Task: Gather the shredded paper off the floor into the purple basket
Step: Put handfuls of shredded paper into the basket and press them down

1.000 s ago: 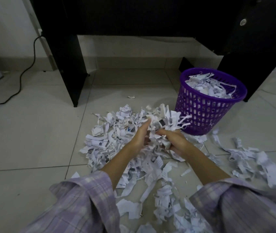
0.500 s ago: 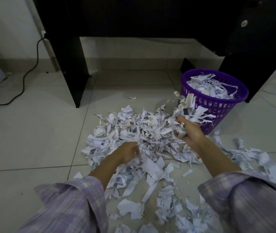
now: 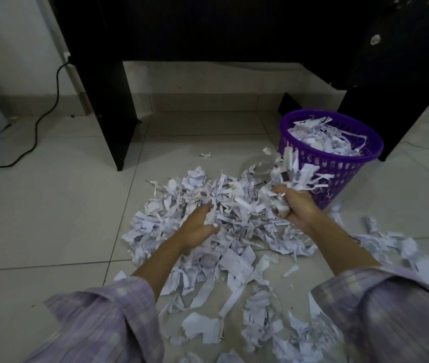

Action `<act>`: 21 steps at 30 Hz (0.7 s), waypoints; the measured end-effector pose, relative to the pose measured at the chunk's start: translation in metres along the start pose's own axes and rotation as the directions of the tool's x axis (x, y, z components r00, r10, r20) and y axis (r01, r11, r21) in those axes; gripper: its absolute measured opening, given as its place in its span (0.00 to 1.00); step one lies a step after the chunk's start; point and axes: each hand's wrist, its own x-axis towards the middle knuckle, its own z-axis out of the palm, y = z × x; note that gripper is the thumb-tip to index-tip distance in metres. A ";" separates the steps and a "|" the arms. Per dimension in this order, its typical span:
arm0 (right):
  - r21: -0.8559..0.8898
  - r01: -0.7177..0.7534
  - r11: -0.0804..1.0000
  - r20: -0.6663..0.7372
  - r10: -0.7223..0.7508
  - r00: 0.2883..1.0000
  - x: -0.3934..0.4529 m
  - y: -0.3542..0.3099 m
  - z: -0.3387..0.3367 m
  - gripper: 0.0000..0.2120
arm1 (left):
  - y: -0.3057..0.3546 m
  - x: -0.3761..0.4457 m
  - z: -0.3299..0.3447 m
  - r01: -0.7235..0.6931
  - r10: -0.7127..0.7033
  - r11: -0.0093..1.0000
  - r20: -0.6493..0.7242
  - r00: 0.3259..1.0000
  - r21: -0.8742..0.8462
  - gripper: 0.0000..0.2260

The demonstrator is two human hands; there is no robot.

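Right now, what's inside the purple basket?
The purple basket holds a heap of shredded paper reaching about to its rim, with some strips poking above it. Whatever lies beneath that top layer, and the basket's bottom, is covered by the paper.

Dim, even indoor light. Soft shadow under the dark desk [image 3: 208, 27]. Wide-angle bending at frame edges. Shredded paper [image 3: 290, 171] in the right hand [image 3: 297, 205] shows motion blur.
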 end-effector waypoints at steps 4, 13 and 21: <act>-0.131 -0.020 0.991 0.023 0.023 0.999 -0.006 0.007 0.012 0.18 | 0.031 0.008 0.011 -0.095 0.096 0.995 -0.063 0.993 0.028 0.27; -0.181 -0.001 0.983 0.023 0.005 1.000 -0.004 0.012 0.007 0.35 | 0.057 0.015 -0.005 -0.061 -0.077 0.954 0.439 0.895 0.293 0.46; -0.410 0.063 0.910 0.053 -0.045 0.998 -0.021 0.015 0.010 0.25 | 0.065 0.011 0.006 0.110 -0.057 0.969 0.231 0.971 -0.221 0.36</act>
